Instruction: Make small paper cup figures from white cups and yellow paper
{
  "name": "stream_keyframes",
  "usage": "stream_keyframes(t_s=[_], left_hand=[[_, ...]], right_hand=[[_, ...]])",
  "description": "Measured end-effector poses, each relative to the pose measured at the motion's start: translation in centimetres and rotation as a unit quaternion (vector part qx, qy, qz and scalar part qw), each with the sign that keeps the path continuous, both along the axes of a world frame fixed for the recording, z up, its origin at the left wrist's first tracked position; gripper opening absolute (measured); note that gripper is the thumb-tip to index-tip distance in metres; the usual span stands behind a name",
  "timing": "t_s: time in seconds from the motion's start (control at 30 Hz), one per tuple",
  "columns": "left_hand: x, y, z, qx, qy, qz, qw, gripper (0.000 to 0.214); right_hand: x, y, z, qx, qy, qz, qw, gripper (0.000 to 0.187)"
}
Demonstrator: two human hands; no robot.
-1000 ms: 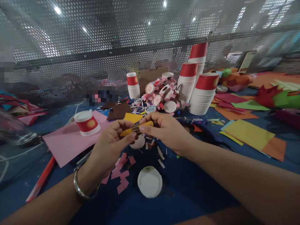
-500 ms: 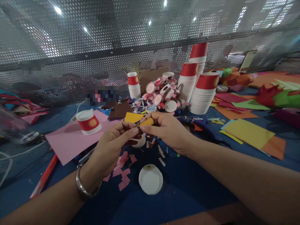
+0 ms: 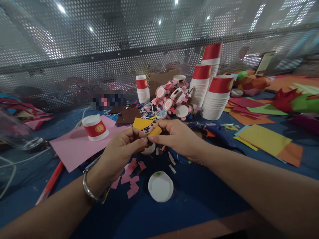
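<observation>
Our left hand and right hand pinched the yellow paper strip above the bench, fingers closed on it; further shaping, we judged, needed steady grip.

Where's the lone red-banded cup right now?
Head view, left of centre: the lone red-banded cup stands on the pink paper sheet, left of the left hand, which pinches a yellow paper piece with the right hand.

A single view, taken from the person's head, faces forward and down across the counter. It sits close above the left hand and right hand, which meet mid-frame, and reaches as far as the perforated screen behind.
</observation>
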State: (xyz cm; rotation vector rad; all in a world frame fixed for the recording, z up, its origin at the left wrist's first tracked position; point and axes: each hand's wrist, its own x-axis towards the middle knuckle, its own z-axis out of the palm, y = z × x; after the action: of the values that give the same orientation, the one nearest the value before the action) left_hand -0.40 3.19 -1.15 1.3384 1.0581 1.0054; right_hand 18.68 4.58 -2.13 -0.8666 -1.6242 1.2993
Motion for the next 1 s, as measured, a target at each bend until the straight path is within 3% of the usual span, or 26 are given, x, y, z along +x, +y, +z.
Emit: stream_keyframes(t_s=[0.27,0.47,0.77,1.0], left_hand=[[0.05,0.00,0.21,-0.011,0.011,-0.023,1.000,0.025],[-0.01,-0.08,0.20,-0.012,0.014,-0.029,0.999,0.032],[0.00,0.05,0.28,-0.006,-0.005,-0.036,0.999,0.026],[-0.03,0.26,0.03,0.003,-0.003,-0.020,1.000,0.026]], right_hand=[[-0.11,-0.04,-0.09,-0.034,0.005,0.012,0.999,0.024],[-0.02,0.01,-0.25,-0.021,0.013,0.019,1.000,0.024],[0.09,-0.05,0.15,0.002,0.027,0.021,0.999,0.022],[0.09,0.07,-0.05,0.025,-0.014,-0.005,1.000,0.023]])
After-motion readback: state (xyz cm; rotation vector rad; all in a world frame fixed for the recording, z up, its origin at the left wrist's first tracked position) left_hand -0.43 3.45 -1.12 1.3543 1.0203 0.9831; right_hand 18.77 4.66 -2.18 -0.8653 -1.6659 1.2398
